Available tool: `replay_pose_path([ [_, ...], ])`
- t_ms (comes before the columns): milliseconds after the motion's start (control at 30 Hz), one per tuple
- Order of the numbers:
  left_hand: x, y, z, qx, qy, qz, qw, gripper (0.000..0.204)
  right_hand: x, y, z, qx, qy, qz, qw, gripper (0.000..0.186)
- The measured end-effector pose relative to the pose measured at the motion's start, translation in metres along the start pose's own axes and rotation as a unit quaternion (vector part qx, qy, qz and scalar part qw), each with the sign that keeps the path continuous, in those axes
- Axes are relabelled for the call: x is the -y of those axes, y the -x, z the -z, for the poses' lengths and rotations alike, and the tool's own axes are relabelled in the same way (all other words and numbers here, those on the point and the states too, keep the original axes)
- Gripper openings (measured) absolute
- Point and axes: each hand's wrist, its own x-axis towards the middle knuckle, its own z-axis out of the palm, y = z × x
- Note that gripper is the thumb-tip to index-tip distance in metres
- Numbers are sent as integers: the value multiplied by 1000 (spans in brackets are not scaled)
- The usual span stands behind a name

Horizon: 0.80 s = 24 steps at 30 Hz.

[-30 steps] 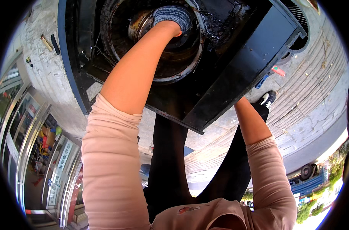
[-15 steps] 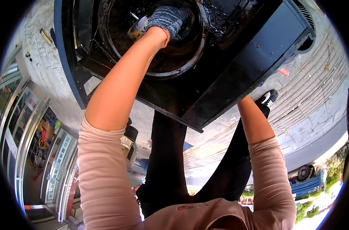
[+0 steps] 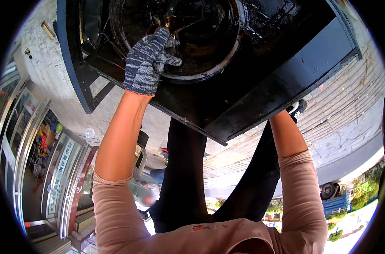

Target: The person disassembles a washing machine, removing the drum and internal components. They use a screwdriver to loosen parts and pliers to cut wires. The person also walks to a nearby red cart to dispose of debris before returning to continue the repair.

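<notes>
My left hand (image 3: 143,63), in a grey and black striped knit glove with an orange cuff, reaches over the near left rim of a round metal ring (image 3: 217,70). Its thumb stands away from the other fingers. At the fingertips is a small shiny brown piece (image 3: 168,22); a grip on it cannot be made out. The ring sits in a black, grease-coated metal housing (image 3: 192,106). My right forearm (image 3: 287,133) runs up to the underside of the housing's near right panel (image 3: 323,51); that panel hides my right hand.
A dark frame bar (image 3: 76,67) with thin wires beside it borders the housing on the left. Under it is a concrete floor (image 3: 327,131), with my shoe (image 3: 300,109) below the panel. Another person (image 3: 152,190), blurred, is behind. Glass doors (image 3: 15,156) line the left.
My left hand has come back toward me and left, from the middle of the ring to its near rim. The housing has shifted slightly, and my right forearm stays against it.
</notes>
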Motion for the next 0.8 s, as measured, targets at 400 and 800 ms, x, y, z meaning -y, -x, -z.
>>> replay_pose_path([
  [400, -73, 52, -9, 192, -280, 46, 940, 43, 5, 5, -5, 17, -17, 3, 1000, 53],
  [800, -46, 49, 28, 87, -173, -101, 976, 45, -70, -36, -23, 78, -255, 55, 962, 56],
])
